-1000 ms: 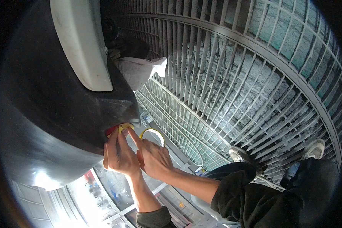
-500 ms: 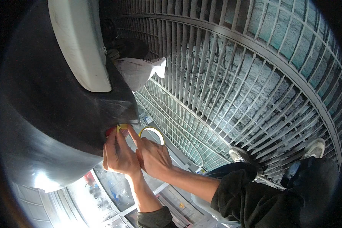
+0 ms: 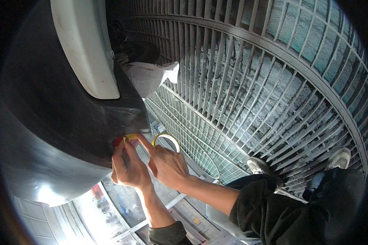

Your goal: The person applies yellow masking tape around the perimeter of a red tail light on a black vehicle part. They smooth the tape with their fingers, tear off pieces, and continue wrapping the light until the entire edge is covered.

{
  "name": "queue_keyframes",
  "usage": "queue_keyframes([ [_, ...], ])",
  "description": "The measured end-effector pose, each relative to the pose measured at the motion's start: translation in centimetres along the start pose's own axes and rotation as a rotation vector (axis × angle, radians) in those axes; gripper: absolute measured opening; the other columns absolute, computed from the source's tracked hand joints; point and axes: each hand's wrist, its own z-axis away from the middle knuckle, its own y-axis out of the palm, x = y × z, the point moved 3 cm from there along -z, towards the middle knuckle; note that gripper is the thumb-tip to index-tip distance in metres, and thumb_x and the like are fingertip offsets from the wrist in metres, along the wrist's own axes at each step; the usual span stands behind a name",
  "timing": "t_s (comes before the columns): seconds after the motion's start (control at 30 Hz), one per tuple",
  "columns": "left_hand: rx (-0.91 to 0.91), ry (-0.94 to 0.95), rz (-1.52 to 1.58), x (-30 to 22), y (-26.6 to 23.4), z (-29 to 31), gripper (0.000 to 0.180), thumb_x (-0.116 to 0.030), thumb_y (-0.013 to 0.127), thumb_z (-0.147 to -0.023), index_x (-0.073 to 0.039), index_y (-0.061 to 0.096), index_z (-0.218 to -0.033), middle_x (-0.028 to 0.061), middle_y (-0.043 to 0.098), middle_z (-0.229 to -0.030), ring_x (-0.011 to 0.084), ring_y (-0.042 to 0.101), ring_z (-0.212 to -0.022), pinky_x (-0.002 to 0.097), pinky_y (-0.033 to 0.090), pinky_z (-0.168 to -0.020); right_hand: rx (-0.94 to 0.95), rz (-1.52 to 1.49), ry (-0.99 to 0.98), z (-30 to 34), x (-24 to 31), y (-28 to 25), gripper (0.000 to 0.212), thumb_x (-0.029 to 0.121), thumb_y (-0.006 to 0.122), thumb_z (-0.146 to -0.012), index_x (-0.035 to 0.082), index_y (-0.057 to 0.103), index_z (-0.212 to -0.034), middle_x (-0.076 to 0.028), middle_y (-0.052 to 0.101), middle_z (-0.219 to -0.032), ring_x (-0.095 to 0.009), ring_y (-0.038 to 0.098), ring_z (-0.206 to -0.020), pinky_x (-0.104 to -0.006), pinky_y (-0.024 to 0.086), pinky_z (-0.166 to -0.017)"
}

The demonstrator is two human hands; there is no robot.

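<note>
My left hand is closed in a pinch on the end of a yellow tape strip, at the lower corner of a large dark, curved panel. A small red patch shows beside its fingertips. My right hand is closed around the yellow tape roll, whose ring stands up beyond the knuckles. Its index finger reaches along the strip toward the panel's corner. The fingers gripping the roll from below are partly hidden.
A pale elongated piece is set along the dark panel. Behind it lies white crumpled sheet. Dusty metal floor grating spreads to the right, with my shoes on it. Below my hands is a bright framed surface.
My right hand and the tape roll have shifted slightly right and up, away from my left hand. The left hand has barely moved and keeps its pinch at the panel's corner.
</note>
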Motion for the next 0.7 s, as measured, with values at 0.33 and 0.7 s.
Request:
queue_keyframes([
  [0.33,-0.017,0.029,-0.086,0.09,0.25,0.05,0.011,-0.009,0.077,-0.09,-0.001,0.075,-0.098,0.0118,0.077,-0.084,0.0152,0.074,-0.069,0.0293,0.058,-0.063,-0.063,-0.049,0.0,0.26,0.17,0.42,0.093,0.004,0.067,-0.078,0.015,0.027,-0.161,-0.015,0.064,-0.082,-0.028,0.067,-0.066,-0.0396,0.053,-0.053],
  [0.7,-0.02,0.031,-0.067,0.06,0.35,0.1,0.012,-0.01,0.077,-0.091,-0.002,0.075,-0.099,0.0112,0.077,-0.083,0.0172,0.074,-0.068,0.0296,0.059,-0.061,-0.068,-0.051,-0.065,0.0,0.3,-0.05,0.092,0.004,0.068,-0.079,0.017,0.029,-0.161,-0.015,0.064,-0.081,-0.027,0.067,-0.065,-0.0398,0.052,-0.052],
])
